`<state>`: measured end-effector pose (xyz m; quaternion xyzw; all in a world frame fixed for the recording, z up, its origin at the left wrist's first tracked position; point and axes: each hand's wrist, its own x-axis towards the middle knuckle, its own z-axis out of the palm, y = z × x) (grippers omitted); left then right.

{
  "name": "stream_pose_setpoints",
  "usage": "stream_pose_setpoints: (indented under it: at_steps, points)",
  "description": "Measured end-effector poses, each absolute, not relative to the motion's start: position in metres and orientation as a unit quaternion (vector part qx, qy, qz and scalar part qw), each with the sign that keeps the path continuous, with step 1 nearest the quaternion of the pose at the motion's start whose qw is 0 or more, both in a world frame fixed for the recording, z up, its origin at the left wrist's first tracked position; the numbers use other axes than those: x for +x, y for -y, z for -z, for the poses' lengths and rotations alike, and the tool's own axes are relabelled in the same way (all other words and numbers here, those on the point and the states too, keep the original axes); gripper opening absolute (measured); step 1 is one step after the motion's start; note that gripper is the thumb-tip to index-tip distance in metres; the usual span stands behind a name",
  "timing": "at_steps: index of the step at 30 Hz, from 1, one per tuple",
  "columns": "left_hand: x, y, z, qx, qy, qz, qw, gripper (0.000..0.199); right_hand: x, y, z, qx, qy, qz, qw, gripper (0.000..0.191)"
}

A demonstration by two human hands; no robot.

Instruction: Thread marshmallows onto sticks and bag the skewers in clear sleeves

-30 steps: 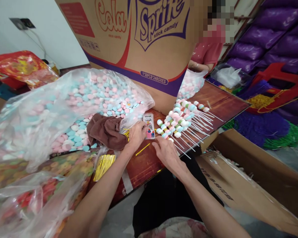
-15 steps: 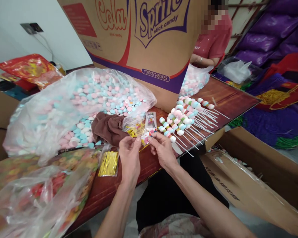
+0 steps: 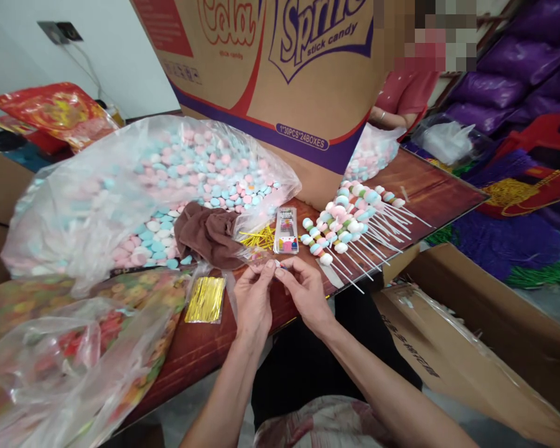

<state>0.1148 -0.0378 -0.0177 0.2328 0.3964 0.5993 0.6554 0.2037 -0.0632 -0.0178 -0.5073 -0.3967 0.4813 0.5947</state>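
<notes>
My left hand (image 3: 256, 292) and my right hand (image 3: 305, 286) meet over the table's front edge, thumbs and fingers pinched together. Between the fingertips is a small clear plastic bag (image 3: 261, 256), mostly covered by the fingers. Just beyond lies a clear packet with a colourful printed bottom (image 3: 287, 231), beside loose yellow twist ties (image 3: 259, 238). Marshmallow skewers (image 3: 343, 218) on white sticks are piled to the right of my hands. A pack of gold twist ties (image 3: 205, 300) lies left of my left hand, and a brown cloth (image 3: 208, 233) sits behind it.
A big clear bag of pink, blue and white marshmallows (image 3: 177, 162) covers the table's left. Behind stands a tall cardboard carton (image 3: 270, 93). A person in a red shirt (image 3: 404, 93) sits beyond it. An open cardboard box (image 3: 448, 348) stands at the right below the table.
My hands have drawn closer together, fingertips now meeting. The printed packet on the table shows more fully now. The view has shifted slightly.
</notes>
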Motion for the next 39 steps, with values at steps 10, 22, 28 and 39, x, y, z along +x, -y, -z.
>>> stream_pose_setpoints:
  at_steps: [10,22,28,39]
  points:
    - [0.103,0.046,0.007,0.196,-0.446,-0.561,0.669,0.032,0.219,0.066,0.017,-0.576,0.469,-0.417,0.524,0.039]
    - [0.101,0.038,0.015,0.148,-0.426,-0.6,0.66,0.029,0.295,0.097,0.036,-0.77,0.585,0.128,0.22,0.015]
    - [0.1,0.03,0.017,0.099,-0.436,-0.622,0.643,0.031,0.294,0.1,0.042,-0.744,0.575,0.08,0.33,0.022]
    - [0.107,0.018,0.019,0.092,-0.442,-0.657,0.604,0.03,0.258,0.127,0.017,-0.608,0.562,-0.1,0.552,0.015]
